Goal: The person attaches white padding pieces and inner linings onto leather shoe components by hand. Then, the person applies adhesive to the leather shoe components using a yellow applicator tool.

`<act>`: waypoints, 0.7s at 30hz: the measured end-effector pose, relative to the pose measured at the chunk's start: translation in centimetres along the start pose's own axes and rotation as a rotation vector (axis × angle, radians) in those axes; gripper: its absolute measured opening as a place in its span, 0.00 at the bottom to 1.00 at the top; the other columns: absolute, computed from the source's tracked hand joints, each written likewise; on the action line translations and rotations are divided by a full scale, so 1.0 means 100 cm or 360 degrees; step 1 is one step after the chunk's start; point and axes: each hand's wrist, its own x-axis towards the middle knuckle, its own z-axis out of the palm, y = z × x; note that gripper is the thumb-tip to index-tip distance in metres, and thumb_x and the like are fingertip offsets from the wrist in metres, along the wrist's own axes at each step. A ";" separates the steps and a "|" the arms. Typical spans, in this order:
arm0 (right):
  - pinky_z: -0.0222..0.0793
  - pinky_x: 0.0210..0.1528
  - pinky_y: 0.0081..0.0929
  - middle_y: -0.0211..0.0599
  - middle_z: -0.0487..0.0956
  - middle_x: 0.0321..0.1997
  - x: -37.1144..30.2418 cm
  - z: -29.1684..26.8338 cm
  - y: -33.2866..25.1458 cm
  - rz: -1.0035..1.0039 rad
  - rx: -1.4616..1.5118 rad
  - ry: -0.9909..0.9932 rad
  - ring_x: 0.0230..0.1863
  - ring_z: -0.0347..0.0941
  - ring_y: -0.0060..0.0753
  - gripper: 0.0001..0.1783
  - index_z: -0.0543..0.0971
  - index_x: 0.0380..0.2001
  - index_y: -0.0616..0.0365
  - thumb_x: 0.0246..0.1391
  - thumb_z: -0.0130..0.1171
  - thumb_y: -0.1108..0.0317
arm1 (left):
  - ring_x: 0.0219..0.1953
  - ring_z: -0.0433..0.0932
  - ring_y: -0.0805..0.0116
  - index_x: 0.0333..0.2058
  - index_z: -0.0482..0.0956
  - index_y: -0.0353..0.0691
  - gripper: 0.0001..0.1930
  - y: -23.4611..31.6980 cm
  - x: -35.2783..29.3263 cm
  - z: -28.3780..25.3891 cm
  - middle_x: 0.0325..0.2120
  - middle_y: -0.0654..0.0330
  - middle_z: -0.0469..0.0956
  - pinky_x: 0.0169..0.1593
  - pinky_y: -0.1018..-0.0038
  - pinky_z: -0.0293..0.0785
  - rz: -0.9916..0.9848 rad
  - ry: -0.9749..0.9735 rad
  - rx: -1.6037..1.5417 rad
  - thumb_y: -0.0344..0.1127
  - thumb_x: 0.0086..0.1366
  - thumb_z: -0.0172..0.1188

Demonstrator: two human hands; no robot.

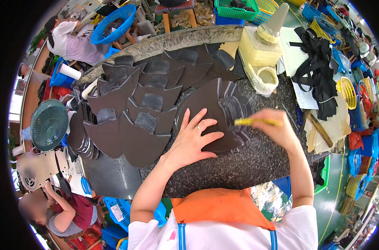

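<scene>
My left hand lies with spread fingers on a stack of dark brown cut pieces, like leather shoe parts. Along the stack's right side the piece edges are fanned out, with greyish, roughened-looking bands. Over those bands my right hand grips a slim yellow tool, its tip pointing left; whether it is a brush or a marker I cannot tell. Left of the stack, several similar brown pieces overlap in rows, each with a greyish patch at its notched edge.
A cream bottle with a cone top and a crusted cup stand behind my right hand. Black straps, a wooden-handled tool and pale sheets lie rightward. A green fan and two people are at left.
</scene>
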 end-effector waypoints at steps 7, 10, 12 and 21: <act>0.74 0.31 0.22 0.38 0.82 0.32 0.057 0.001 -0.013 0.0319 0.0174 0.0373 0.26 0.78 0.23 0.12 0.80 0.42 0.63 0.54 0.60 0.75 | 0.68 0.53 0.47 0.48 0.79 0.57 0.31 0.004 0.002 0.006 0.56 0.61 0.66 0.68 0.38 0.39 0.0035 0.0039 -0.0006 0.43 0.40 0.77; 0.73 0.24 0.18 0.36 0.81 0.31 0.055 0.006 -0.038 0.0451 0.0433 0.0398 0.22 0.76 0.19 0.11 0.77 0.43 0.62 0.55 0.57 0.76 | 0.68 0.53 0.48 0.48 0.79 0.57 0.31 0.006 0.000 0.009 0.56 0.61 0.66 0.69 0.38 0.39 0.0027 0.0055 0.0021 0.42 0.41 0.77; 0.74 0.24 0.21 0.38 0.81 0.28 0.056 0.017 -0.020 0.0370 0.0092 0.0414 0.21 0.76 0.21 0.10 0.77 0.41 0.61 0.55 0.56 0.75 | 0.68 0.53 0.48 0.48 0.79 0.57 0.31 0.006 0.000 0.006 0.56 0.62 0.65 0.69 0.38 0.39 0.0058 0.0060 0.0041 0.42 0.41 0.76; 0.70 0.44 0.37 0.45 0.81 0.37 0.052 -0.043 0.033 0.0002 -0.0950 0.0749 0.39 0.77 0.48 0.11 0.81 0.42 0.57 0.55 0.57 0.71 | 0.61 0.69 0.49 0.55 0.74 0.34 0.21 0.034 -0.043 -0.045 0.58 0.48 0.72 0.66 0.57 0.59 -0.0148 0.0801 -0.0945 0.26 0.61 0.51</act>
